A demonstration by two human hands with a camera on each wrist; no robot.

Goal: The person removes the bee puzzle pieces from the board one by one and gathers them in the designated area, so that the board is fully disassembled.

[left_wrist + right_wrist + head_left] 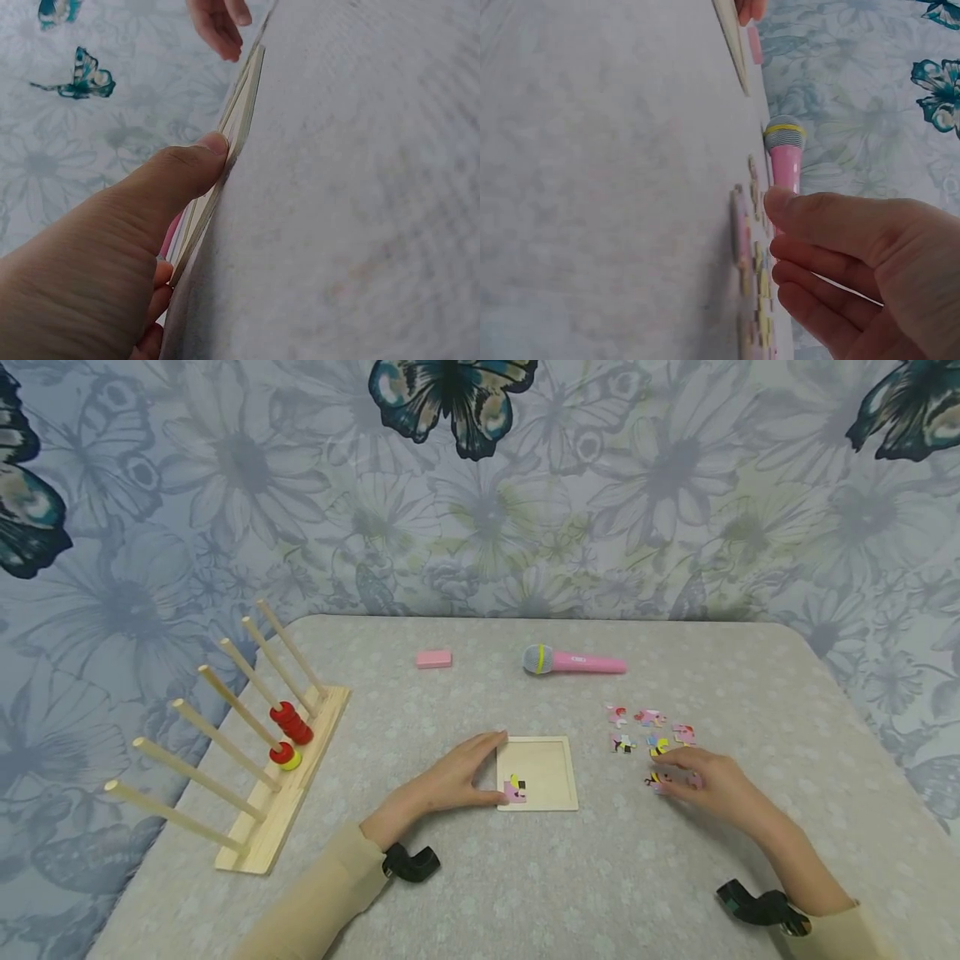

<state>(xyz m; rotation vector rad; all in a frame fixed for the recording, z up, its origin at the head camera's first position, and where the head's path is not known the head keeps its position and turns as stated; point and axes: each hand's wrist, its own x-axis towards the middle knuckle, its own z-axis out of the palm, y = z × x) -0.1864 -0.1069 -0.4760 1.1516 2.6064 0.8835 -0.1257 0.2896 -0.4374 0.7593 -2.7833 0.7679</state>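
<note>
A shallow square wooden puzzle tray (551, 772) lies on the table, with one pink, yellow and black jigsaw piece (514, 790) in its near left corner. My left hand (457, 777) holds the tray's left side, thumb at the near corner and fingers at the far one. In the left wrist view the thumb (199, 161) presses the tray's edge. Over the loose jigsaw pieces (651, 717) on the right hovers my right hand (708, 785), thumb and fingers apart around a piece (657, 782). The right wrist view shows a gap between thumb and fingertips, pieces behind.
A wooden peg stand (288, 789) with red and yellow rings (291, 723) stands on the left. Towards the back lie a pink block (434, 659) and a pink toy microphone (585, 662). A patterned cloth covers the table (540, 885), which meets the papered wall (487, 543).
</note>
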